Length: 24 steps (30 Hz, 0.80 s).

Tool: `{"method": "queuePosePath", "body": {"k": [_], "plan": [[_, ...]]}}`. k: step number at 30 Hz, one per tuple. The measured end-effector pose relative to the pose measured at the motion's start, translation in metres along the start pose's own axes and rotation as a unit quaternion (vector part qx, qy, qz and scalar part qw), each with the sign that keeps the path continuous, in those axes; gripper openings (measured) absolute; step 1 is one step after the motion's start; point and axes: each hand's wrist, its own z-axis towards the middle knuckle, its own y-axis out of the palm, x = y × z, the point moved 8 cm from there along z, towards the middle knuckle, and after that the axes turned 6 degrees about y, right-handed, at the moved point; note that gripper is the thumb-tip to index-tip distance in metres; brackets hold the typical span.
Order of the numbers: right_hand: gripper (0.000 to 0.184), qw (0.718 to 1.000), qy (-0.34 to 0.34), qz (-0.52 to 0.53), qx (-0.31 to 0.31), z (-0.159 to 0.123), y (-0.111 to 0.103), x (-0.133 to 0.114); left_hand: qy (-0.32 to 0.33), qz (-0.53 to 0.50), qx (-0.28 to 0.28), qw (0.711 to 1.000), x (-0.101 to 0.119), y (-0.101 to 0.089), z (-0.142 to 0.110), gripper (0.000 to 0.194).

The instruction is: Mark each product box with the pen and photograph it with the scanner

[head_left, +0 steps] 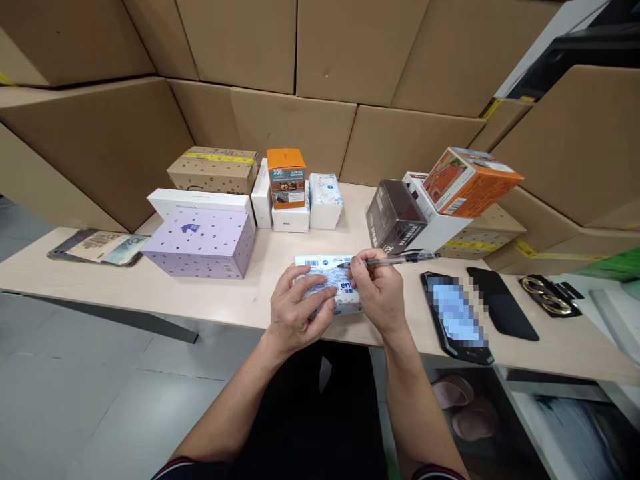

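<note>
A small white and blue packet lies flat on the pale table near its front edge. My left hand rests on the packet's left part, fingers curled over it and holding it down. My right hand is closed round a black pen, whose tip touches the packet's top face. The pen's rear end points right, toward a dark brown box.
A lilac dotted box, white boxes, an orange carton and a taped cardboard box stand behind. At right lie a phone, a black slab, scissors and a tilted orange box. Large cartons wall the back.
</note>
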Motion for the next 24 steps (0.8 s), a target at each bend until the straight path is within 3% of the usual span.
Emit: {"method": "queuePosePath", "body": {"k": [12,24], "plan": [[0.024,0.997,-0.033,-0.074,-0.015,0.001,0.005,-0.013,-0.005,0.005,-0.002,1.0,-0.001,0.001,-0.001,0.018],[0.023,0.997,-0.035,-0.066,-0.02,0.001,0.006,-0.013,0.006,-0.008,0.002,1.0,0.0,0.0,0.001,0.019]]}}
